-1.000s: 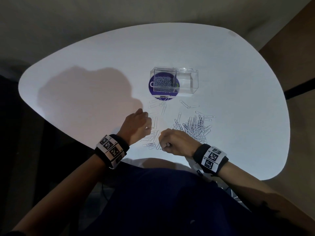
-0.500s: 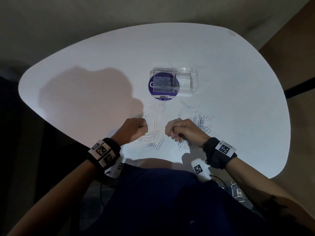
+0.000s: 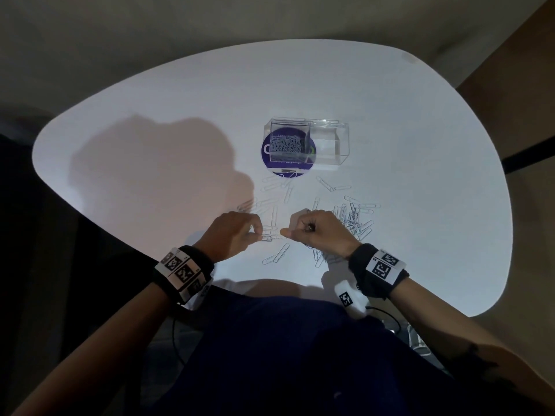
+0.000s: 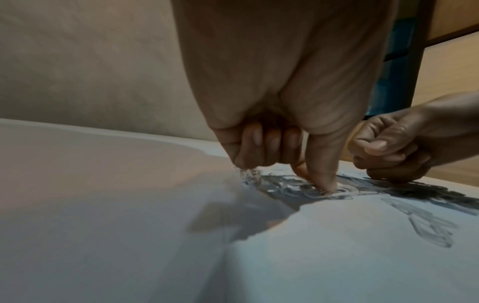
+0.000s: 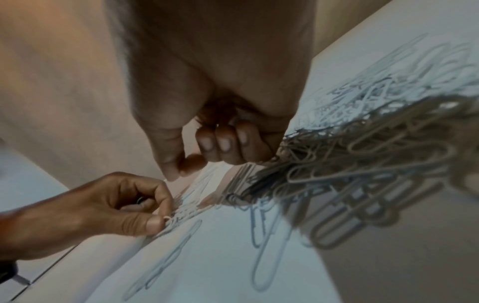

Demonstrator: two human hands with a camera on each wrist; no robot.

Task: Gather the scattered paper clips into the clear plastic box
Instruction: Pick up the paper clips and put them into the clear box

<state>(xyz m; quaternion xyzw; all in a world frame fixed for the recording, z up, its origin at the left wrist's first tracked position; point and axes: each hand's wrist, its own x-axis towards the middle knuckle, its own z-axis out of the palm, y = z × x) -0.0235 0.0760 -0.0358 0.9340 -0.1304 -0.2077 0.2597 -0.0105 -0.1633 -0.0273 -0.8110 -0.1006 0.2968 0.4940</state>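
The clear plastic box (image 3: pixel 329 145) stands on a purple disc mid-table, with a heap of paper clips (image 3: pixel 285 144) in its left part. Loose clips (image 3: pixel 354 219) lie scattered between the box and me. My left hand (image 3: pixel 255 232) is curled; its thumb and forefinger pinch clips (image 4: pixel 337 191) flat on the table, and a clip glints inside its fingers (image 5: pixel 140 199). My right hand (image 3: pixel 286 233) is a fist just to the right, thumb (image 5: pixel 168 164) against forefinger at a clip's end, with metal glinting inside the fist (image 3: pixel 309 226).
The white table's (image 3: pixel 150 100) near edge runs just under my wrists. The densest clip pile (image 5: pixel 350 164) lies to the right of my right hand. Single clips (image 3: pixel 276 253) sit between my hands and the edge. A wooden wall is at the far right.
My right hand has moved away from the near edge and then left, close to my left hand. My left hand drew back slightly toward me, pinching at clips.
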